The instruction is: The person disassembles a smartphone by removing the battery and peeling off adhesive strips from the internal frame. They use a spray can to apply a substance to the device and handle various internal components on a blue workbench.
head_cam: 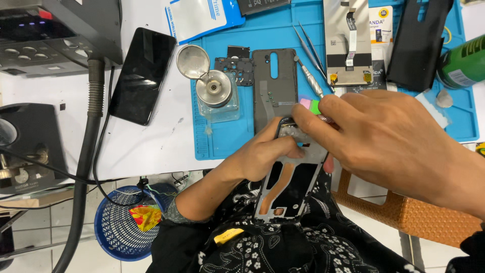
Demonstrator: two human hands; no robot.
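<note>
1. Left hand (265,156) grips the phone frame (290,184) by its side rails, off the counter's near edge, over the lap.
2. Right hand (389,139) pinches a tool at the frame's top; tip hidden.
3. Frame looks light, thin, bendable: hold by the edges.
4. Blue mat (222,139) lies beyond.

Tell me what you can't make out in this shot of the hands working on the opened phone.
- Head view: what the right hand does at the top of the phone frame; its own fingers cover the spot.
- Head view: the pink and green piece is mostly hidden behind those fingertips, so its kind is unclear.
- Head view: the frame's left edge sits under the left hand.
- Head view: the green bottle is cut by the right edge.
</note>
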